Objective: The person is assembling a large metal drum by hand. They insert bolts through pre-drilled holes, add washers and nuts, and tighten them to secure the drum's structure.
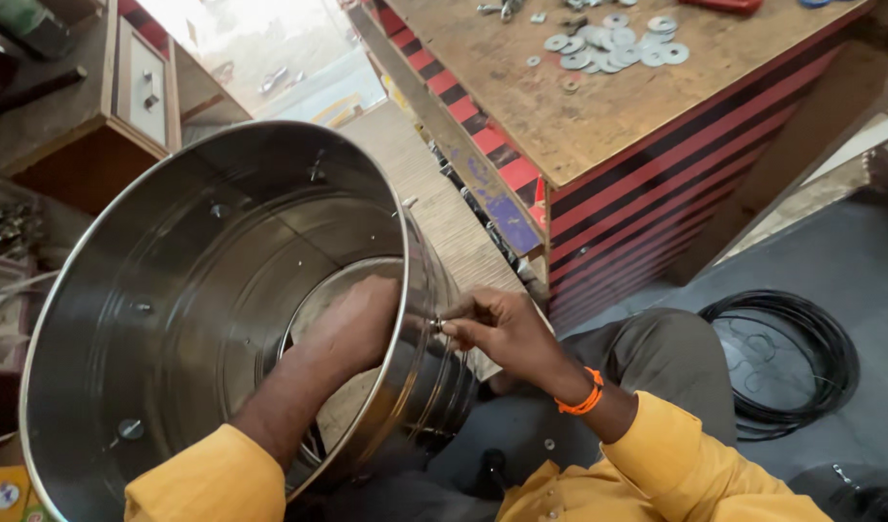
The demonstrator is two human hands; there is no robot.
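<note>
The steel drum (pixel 173 290) lies tilted on its side across your lap, mouth toward you. Your left hand (pixel 352 324) reaches inside, pressed against the wall; its grip can't be made out. Just outside that wall, your right hand (pixel 497 327) pinches a small fastener (pixel 437 324) against the drum. Washers (pixel 613 48) lie on the tabletop (pixel 599 116) beyond; a black cable coil (pixel 787 358) sits on the floor right.

Yellow long sleeves, orange wristband (pixel 581 397), grey trousers (pixel 657 358)
</note>
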